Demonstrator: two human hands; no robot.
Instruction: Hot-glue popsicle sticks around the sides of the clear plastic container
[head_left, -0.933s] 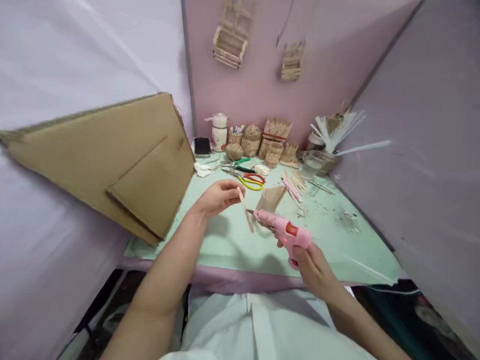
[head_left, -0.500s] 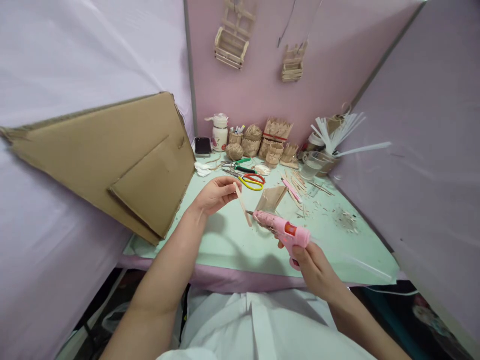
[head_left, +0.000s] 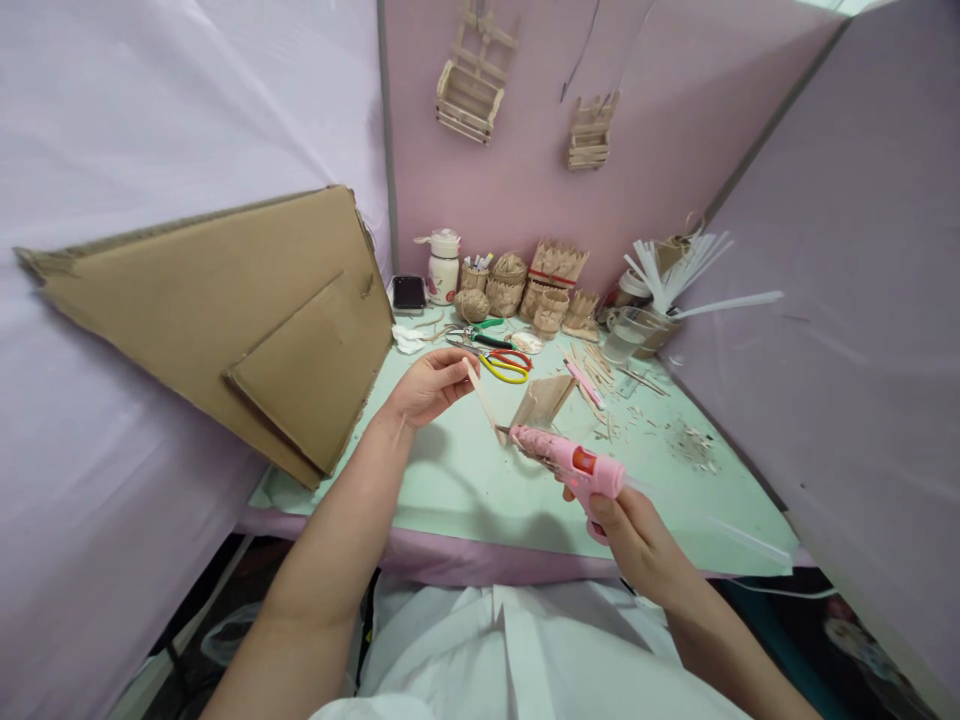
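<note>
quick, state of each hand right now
Left hand: closed, pinching a thin wooden stick.
Right hand: closed around the pink glue gun.

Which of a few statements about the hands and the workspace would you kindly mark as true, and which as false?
1. The right hand holds a pink glue gun. True.
2. The left hand holds the scissors. False: it holds a thin wooden stick; the scissors lie on the table.
3. The glue gun's nozzle is near the stick's lower end. True.
4. The white bottle lies on its side. False: it stands upright.
5. Small wooden crafts hang against the pink wall. True.
</note>
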